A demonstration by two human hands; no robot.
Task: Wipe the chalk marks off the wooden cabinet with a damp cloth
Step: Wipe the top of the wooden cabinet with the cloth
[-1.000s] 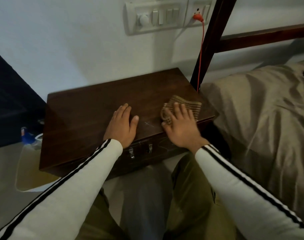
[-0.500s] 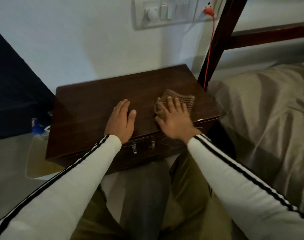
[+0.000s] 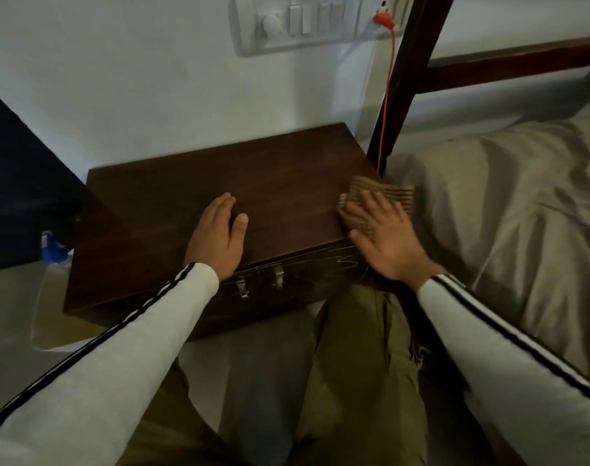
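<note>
Cloth (image 3: 384, 196), brown and ribbed, lies at the right-hand end of the dark wooden cabinet (image 3: 172, 203), bunched against the top's right edge, and the right hand (image 3: 384, 237) presses flat on it with fingers spread wide, palm reaching past the front corner. Left hand (image 3: 218, 238) rests palm down near the middle of the top by the front edge, fingers together and thumb out to the side, gripping nothing. Thin white chalk marks (image 3: 345, 258) squiggle across the cabinet's front face just below the right hand, beside two small metal latches (image 3: 260, 284). Both arms wear pale sleeves with dark stripes. Behind, a switch panel (image 3: 297, 23) sits on the wall, an orange cable (image 3: 386, 95) hanging from it beside a dark bed post (image 3: 408, 82); tan bedding (image 3: 505, 213) lies to the right
</note>
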